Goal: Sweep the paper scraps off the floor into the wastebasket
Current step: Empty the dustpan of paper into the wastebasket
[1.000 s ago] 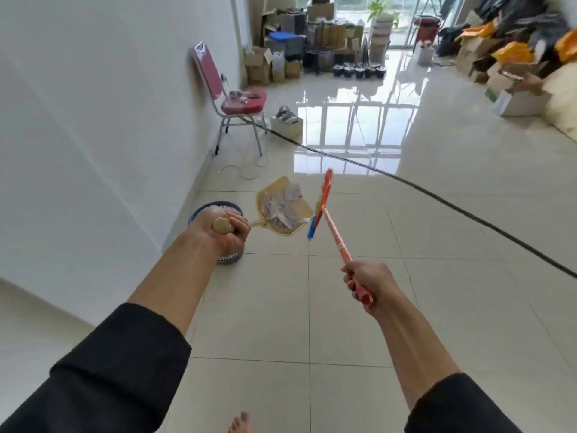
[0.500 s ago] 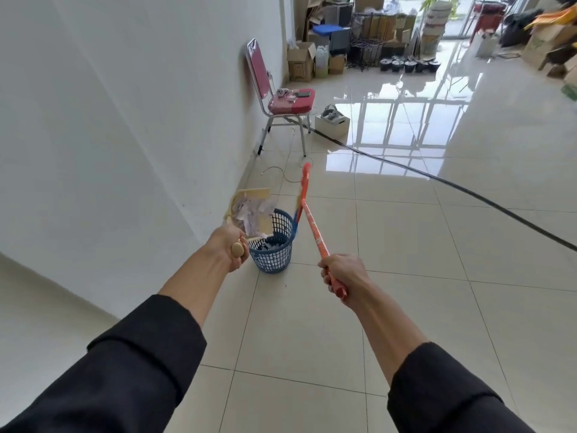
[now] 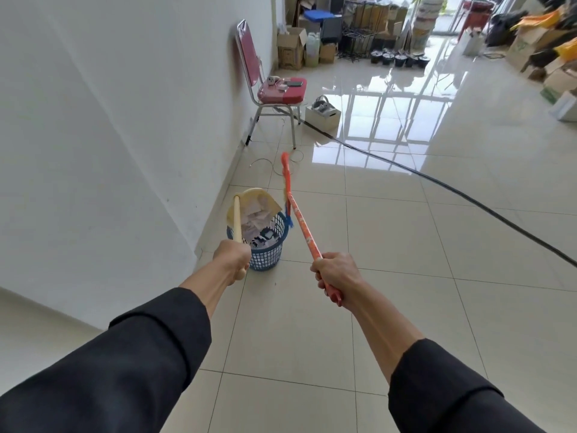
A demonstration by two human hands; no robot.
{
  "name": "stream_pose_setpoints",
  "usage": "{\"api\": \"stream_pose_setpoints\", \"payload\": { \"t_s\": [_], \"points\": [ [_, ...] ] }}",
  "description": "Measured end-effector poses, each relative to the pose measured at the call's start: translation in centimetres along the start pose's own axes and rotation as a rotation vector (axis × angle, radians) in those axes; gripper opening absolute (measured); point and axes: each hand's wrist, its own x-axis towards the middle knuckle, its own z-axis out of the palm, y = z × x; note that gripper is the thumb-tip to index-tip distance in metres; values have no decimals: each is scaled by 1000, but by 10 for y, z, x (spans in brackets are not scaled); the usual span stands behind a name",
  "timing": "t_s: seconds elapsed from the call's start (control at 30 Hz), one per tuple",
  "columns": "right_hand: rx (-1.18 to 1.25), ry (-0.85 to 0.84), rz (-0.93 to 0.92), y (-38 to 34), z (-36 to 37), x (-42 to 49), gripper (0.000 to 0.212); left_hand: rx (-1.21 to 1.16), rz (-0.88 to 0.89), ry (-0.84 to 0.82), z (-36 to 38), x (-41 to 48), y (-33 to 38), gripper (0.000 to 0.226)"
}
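- Glossy cream floor tiles (image 3: 390,276) run down a long room beside a white wall (image 3: 109,135); a red folding chair (image 3: 274,85) stands against that wall, a black cable (image 3: 452,190) crosses the floor to the right, and cardboard boxes (image 3: 290,46) are stacked at the far end.
- The blue wastebasket (image 3: 268,250) sits on the tiles just beside the wall, directly ahead of my fists.
- My left hand (image 3: 232,260) is wrapped tight around the wooden handle of the dustpan (image 3: 254,203), fingers fully curled, with the knob end poking out below my fist.
- The dustpan is tipped steeply over the basket's mouth, its tan pan raised at the far side.
- The paper scraps (image 3: 257,214) lie on the pan and spill down toward the opening; white scraps also show inside the basket.
- My right hand (image 3: 335,273) grips the low end of the orange broom (image 3: 296,220), fingers closed all the way round the stick; the broom head is lifted off the floor, just right of the basket.
- I judge this to be the emptying step: the load is going in.
- Next calls for tilting the pan further, perhaps a shake or a nudge with the bristles, while holding it over the rim so nothing falls outside.
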Motion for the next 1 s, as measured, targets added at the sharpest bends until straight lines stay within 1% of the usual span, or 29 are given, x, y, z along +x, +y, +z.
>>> {"api": "stream_pose_setpoints", "payload": {
  "t_s": [0.2,0.37,0.53,0.63,0.77,0.83,1.0],
  "points": [
    [8,6,-1,-3,0,0,26,88,72,50,-4,-2,9,26],
    [12,5,-2,1,-1,-5,25,189,130,123,-5,-11,5,29],
    [52,3,3,10,-7,-16,16,148,103,136,-6,-20,6,25],
    [89,7,9,17,-15,-24,12,98,96,95,-5,-24,11,25],
    [133,38,18,29,-32,-31,10,9,123,18,1,-30,25,38],
    [157,56,22,35,-44,-34,11,2,151,9,7,-37,32,41],
    [176,103,35,59,-79,-50,13,18,200,12,33,-65,40,42]
  ]
}}
